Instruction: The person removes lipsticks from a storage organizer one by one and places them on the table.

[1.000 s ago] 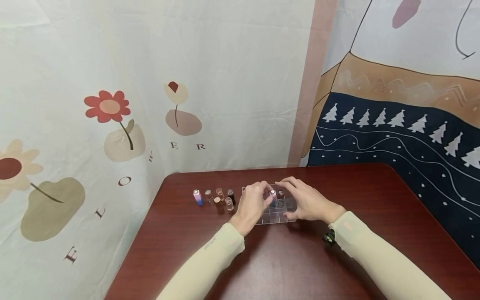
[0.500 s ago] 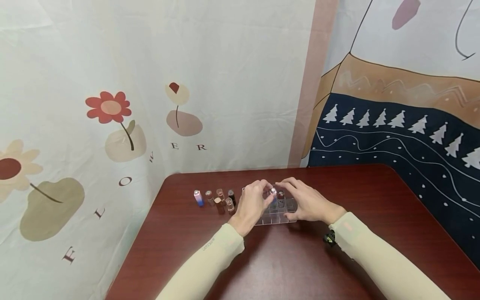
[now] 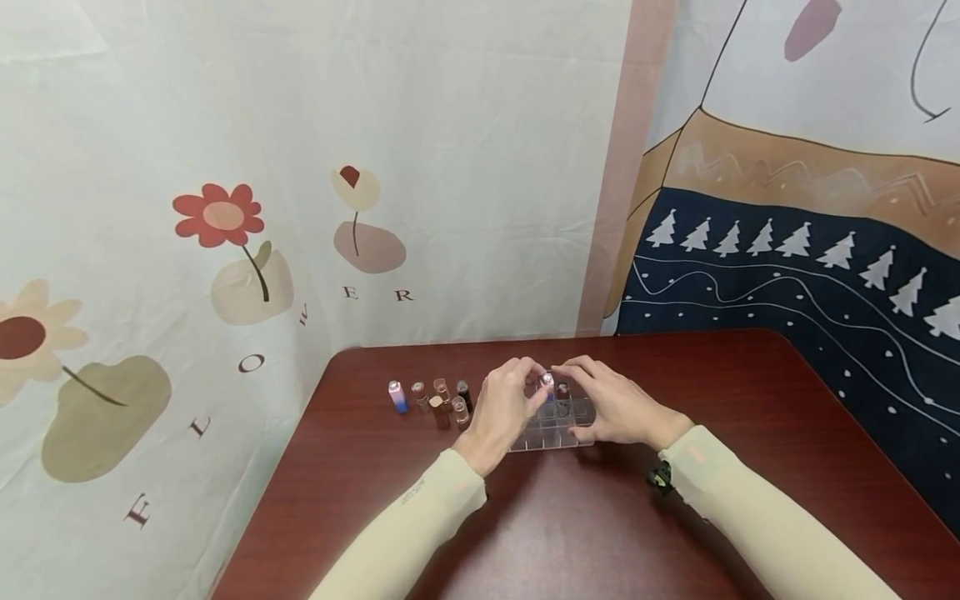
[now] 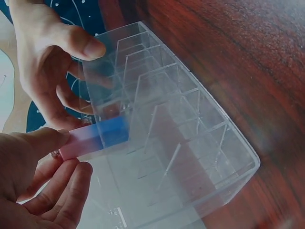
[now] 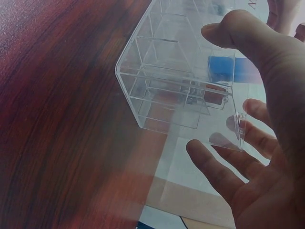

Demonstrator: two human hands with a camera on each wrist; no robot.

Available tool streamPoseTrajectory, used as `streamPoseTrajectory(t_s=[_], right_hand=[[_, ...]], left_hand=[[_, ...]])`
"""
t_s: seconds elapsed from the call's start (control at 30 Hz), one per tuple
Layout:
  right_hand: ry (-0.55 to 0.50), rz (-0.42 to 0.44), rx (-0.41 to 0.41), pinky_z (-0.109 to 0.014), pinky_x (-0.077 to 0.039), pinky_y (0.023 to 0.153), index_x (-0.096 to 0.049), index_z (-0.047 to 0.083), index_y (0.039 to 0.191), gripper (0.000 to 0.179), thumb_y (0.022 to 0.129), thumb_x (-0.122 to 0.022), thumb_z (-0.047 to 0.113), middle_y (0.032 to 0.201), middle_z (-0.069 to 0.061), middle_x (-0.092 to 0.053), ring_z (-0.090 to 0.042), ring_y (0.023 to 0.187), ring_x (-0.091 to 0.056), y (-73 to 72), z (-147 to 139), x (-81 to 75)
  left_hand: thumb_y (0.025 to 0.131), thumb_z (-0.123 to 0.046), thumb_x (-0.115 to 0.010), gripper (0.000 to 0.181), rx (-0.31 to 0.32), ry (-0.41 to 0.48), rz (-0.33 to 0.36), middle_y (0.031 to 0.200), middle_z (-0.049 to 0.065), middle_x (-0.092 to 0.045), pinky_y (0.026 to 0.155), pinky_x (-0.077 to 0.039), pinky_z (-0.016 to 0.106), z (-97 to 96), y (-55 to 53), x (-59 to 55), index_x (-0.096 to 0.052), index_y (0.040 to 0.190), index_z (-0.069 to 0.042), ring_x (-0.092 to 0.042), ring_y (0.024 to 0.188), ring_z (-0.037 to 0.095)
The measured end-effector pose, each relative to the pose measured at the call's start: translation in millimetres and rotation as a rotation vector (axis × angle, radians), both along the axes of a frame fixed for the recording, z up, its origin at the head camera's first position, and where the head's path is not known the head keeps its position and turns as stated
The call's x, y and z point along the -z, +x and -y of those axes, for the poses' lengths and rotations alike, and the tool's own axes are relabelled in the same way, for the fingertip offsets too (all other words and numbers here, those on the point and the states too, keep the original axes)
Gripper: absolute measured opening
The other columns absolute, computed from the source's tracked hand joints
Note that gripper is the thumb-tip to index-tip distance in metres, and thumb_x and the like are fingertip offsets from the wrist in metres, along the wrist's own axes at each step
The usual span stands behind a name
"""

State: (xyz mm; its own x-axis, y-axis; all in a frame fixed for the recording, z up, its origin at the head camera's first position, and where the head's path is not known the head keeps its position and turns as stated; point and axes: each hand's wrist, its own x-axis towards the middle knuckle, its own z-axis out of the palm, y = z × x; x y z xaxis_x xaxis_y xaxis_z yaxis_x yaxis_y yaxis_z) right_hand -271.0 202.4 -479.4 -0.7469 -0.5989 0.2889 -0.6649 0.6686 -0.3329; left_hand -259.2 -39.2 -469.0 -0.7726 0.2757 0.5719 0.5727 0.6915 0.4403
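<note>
My left hand (image 3: 501,410) pinches the pink end of a pink-to-blue lipstick tube (image 4: 83,143) between thumb and fingers. Its blue end sits within the back part of a clear compartmented lipstick organizer (image 4: 214,183), seen through the plastic. On the organizer's right end, my right hand (image 3: 628,405) holds it, thumb toward the front and fingers around the back. A small dark reddish tube (image 3: 563,389) stands in a compartment beside the pinched lipstick. Part of the organizer's left side is hidden by my left hand in the head view.
Left of the organizer stand several tubes: another pink-and-blue lipstick (image 3: 397,397), a brown tube (image 3: 439,412), clear-capped tubes (image 3: 461,411) and a black one (image 3: 464,393). All are on a dark red wooden table (image 3: 570,517). A printed cloth (image 3: 480,167) hangs behind.
The pinched lipstick appears slightly higher in the organizer than a second ago. Both hands and the organizer have stayed almost in place.
</note>
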Motion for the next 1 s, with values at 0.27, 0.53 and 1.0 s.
streamPoseTrajectory(t_s=[0.27,0.53,1.0], right_hand=[[0.006,-0.011,0.003,-0.055,-0.066,0.111,-0.057,0.009,0.169,0.104,0.080,-0.105,0.031,0.162,-0.012,-0.061,-0.030,0.139,-0.066,-0.5,0.2,1.7],[0.011,-0.004,0.007,-0.055,-0.066,0.112,-0.056,0.010,0.170,0.105,0.080,-0.106,0.031,0.162,-0.011,-0.061,-0.029,0.139,-0.066,0.0,0.3,-0.4],[0.012,-0.018,0.011,-0.056,-0.066,0.111,-0.057,0.011,0.169,0.104,0.079,-0.106,0.031,0.161,-0.012,-0.062,-0.031,0.139,-0.066,1.0,0.3,-0.4]], left_hand=[[0.100,-0.016,-0.094,0.016,0.025,0.024,-0.022,0.102,0.008,-0.084,0.078,-0.068,0.028,2.7,4.9,-7.0,-0.082,0.111,-0.010,-0.085,0.089,0.022],[0.099,-0.014,-0.094,0.019,0.041,0.032,-0.061,0.103,0.008,-0.084,0.080,-0.068,0.028,8.3,9.0,-14.9,-0.082,0.112,-0.008,-0.084,0.090,0.023],[0.097,-0.014,-0.096,0.020,0.023,0.041,-0.155,0.100,0.006,-0.082,0.078,-0.068,0.030,27.1,17.5,-22.4,-0.081,0.109,-0.009,-0.082,0.088,0.019]])
